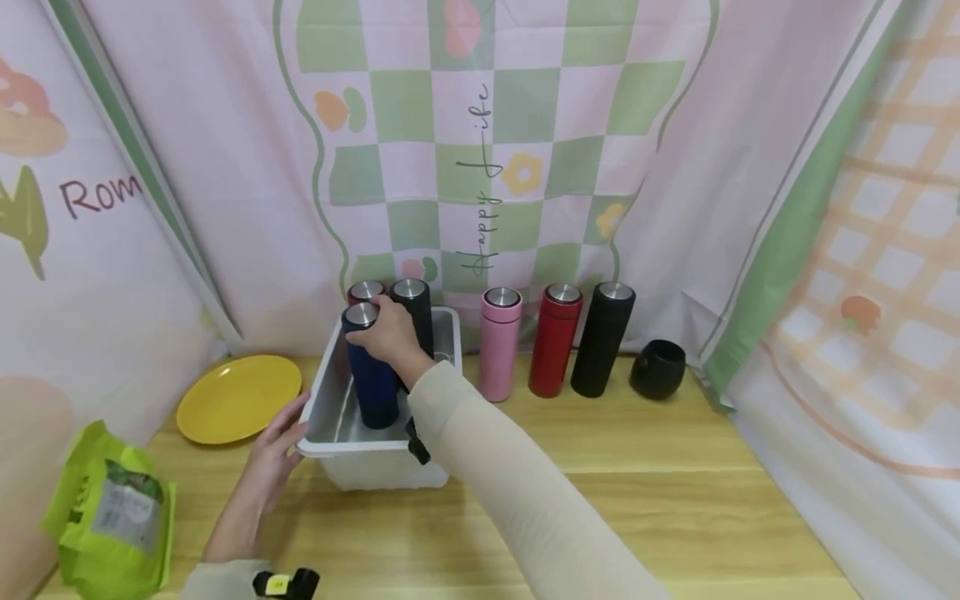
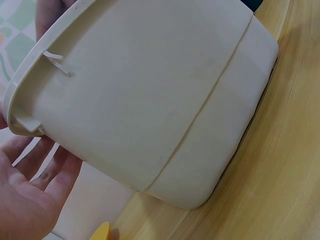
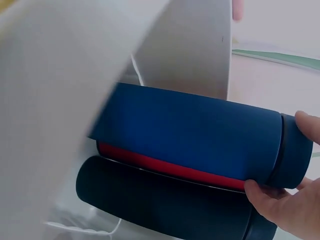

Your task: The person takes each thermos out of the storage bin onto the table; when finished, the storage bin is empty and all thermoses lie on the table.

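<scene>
My right hand [image 1: 393, 333] grips a dark blue thermos bottle [image 1: 367, 375] near its silver-topped lid, inside a whitish bin [image 1: 386, 468]. In the right wrist view, the fingers and thumb close around the upper end of that blue bottle [image 3: 200, 130]. Beside it in the bin stand a black bottle [image 1: 412, 312] and a red bottle [image 1: 367, 290], the red one mostly hidden. On the bin's left side, my left hand [image 1: 272, 454] touches the outer wall and rim. Its fingers look nearly straight against the bin in the left wrist view.
Right of the bin, a pink bottle [image 1: 500, 346], a red bottle [image 1: 555, 342] and a black bottle [image 1: 602, 340] stand in a row, with a black mug [image 1: 658, 369] beyond. A yellow plate [image 1: 240, 398] and a green packet [image 1: 112, 512] lie at left. Curtains [image 1: 225, 167] surround the wooden table [image 1: 675, 500].
</scene>
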A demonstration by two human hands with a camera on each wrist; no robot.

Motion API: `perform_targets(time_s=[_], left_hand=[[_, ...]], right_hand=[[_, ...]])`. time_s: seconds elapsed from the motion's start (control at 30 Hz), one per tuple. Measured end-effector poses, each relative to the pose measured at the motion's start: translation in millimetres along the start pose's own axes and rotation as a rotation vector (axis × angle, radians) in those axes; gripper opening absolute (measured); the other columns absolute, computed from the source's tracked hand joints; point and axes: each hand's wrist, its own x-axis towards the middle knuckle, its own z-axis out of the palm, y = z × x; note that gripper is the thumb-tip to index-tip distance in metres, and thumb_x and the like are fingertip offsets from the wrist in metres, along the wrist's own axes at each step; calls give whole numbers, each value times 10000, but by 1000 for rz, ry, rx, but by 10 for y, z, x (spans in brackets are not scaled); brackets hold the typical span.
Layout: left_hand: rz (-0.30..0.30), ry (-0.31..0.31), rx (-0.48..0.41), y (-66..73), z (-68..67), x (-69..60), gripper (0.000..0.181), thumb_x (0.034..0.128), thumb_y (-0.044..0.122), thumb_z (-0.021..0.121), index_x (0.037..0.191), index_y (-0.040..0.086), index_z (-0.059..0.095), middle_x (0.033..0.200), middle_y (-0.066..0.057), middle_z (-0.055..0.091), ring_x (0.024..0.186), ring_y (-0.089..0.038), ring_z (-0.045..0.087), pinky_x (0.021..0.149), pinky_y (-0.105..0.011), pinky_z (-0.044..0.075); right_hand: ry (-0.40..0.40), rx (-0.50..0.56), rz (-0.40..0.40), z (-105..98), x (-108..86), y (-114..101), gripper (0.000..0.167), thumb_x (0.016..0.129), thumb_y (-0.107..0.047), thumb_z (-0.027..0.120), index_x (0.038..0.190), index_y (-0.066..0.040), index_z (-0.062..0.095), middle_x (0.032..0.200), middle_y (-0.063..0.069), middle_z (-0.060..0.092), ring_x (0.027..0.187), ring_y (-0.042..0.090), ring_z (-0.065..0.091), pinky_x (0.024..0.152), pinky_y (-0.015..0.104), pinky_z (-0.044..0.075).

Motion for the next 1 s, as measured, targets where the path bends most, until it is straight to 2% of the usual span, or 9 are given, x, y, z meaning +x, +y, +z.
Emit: perform_targets(time_s=[0.2,0.5,0.7,1.0], left_hand=[[16,-9,-8,-11,-22,-15,480,1031,159,481,1500,219,399,1308,171,401,1146,-8,437,918,-229,441],[-8,-17,35,14,-1,2,576,1037,211,476,1541,73,234,1394,106,325,1176,-14,406,941,-232,427],[-13,-16,35,2,-3,1,578,1038,215,476,1541,71,229,1398,108,320,1177,-14,403,949,-238,425],[0,-13,22,2,-1,-1,559,1034,192,480,1539,91,261,1359,128,355,1157,-7,424,914,-217,438]], right_hand=[[-3,-28,9,3,-32,-42,683,828,-271,800,1414,-96,498,1355,124,522,1214,250,502,979,336,428],[-3,-40,6,-84,-77,-46,676,822,-279,806,1406,-108,513,1361,106,524,1201,240,512,960,324,440],[-15,-43,-40,-210,-85,-67,674,833,-298,792,1415,-110,508,1344,99,544,1185,254,521,920,337,460],[-21,-29,-57,-402,-62,-129,666,840,-338,777,1414,-130,512,1328,86,547,1159,243,516,861,319,475]])
